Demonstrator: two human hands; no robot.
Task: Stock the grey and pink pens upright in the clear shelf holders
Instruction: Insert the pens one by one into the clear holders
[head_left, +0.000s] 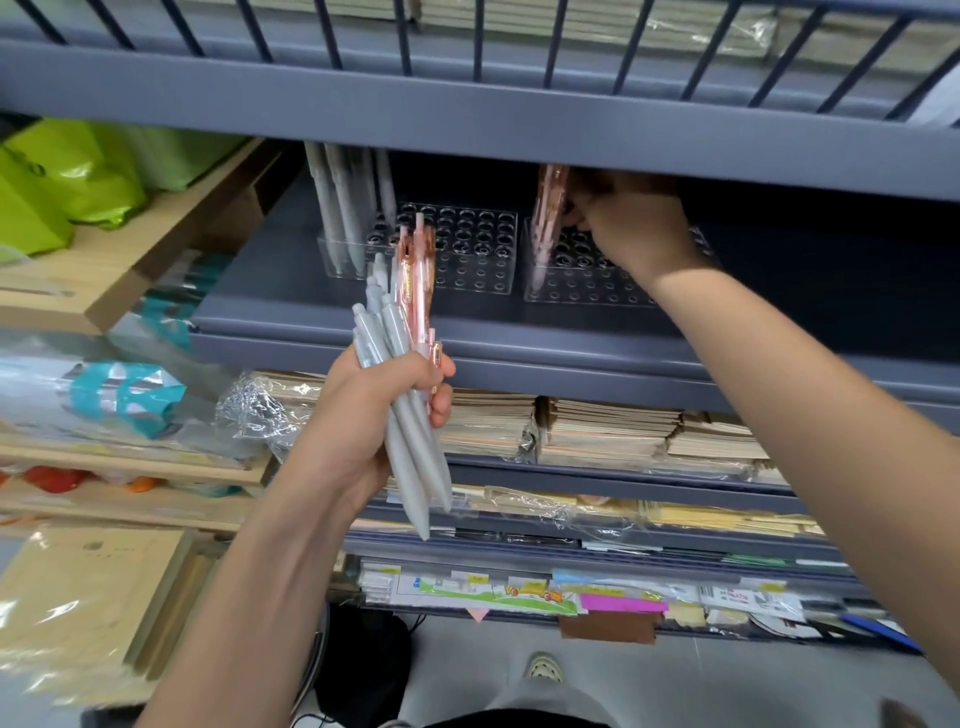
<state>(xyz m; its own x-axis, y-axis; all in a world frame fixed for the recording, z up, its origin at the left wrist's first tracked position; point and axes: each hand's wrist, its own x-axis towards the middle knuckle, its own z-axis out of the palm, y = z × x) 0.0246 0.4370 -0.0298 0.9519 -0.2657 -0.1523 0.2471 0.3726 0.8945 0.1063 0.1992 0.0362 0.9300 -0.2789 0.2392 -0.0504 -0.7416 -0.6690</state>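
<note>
My left hand (358, 426) grips a bundle of pens (400, 364) in front of the shelf, several grey and a few pink, their clicker ends pointing up. Two clear holders stand on the dark shelf. The left holder (467, 249) has several grey pens (340, 208) upright in its left end. My right hand (634, 228) reaches under the upper shelf and holds a pink pen (548, 218) upright at the left end of the right holder (582, 280), beside other pink pens standing there. The pen's tip is down among the holes.
The grey upper shelf edge (519, 130) hangs low just above the pens. Wrapped notebook stacks (597, 431) fill the shelves below. Green bags (62, 182) and wooden shelves (130, 260) with packaged goods stand to the left.
</note>
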